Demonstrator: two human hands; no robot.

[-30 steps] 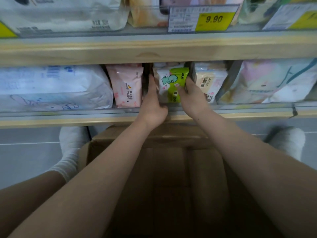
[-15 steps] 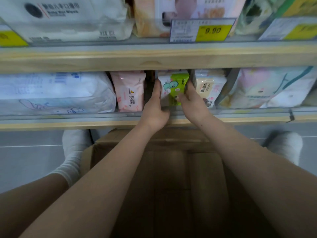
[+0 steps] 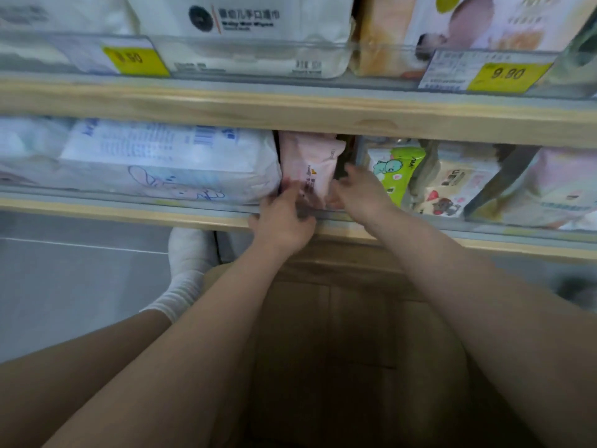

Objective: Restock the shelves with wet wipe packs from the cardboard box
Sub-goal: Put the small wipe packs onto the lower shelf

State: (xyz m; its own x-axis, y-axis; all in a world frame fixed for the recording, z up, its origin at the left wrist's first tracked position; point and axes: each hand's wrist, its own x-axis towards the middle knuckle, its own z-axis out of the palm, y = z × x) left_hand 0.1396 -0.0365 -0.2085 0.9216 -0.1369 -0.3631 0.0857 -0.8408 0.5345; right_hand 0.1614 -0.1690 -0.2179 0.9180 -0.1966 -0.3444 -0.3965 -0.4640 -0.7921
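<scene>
Left hand (image 3: pixel 284 221): moved from green pack (image 3: pixel 395 171) to pink pack (image 3: pixel 311 166), fingers gripping its left edge
Right hand (image 3: pixel 358 192): likewise, fingers loosely curled at its right edge

1. A yellow price tag (image 3: pixel 506 76) reading 9.90 sits in a clear rail at the upper right of the frame
2. A second yellow price tag (image 3: pixel 135 60), blurred, sits at the upper left
3. A foot in a white sock (image 3: pixel 185 273) stands on the grey floor (image 3: pixel 71 286), left of centre
</scene>
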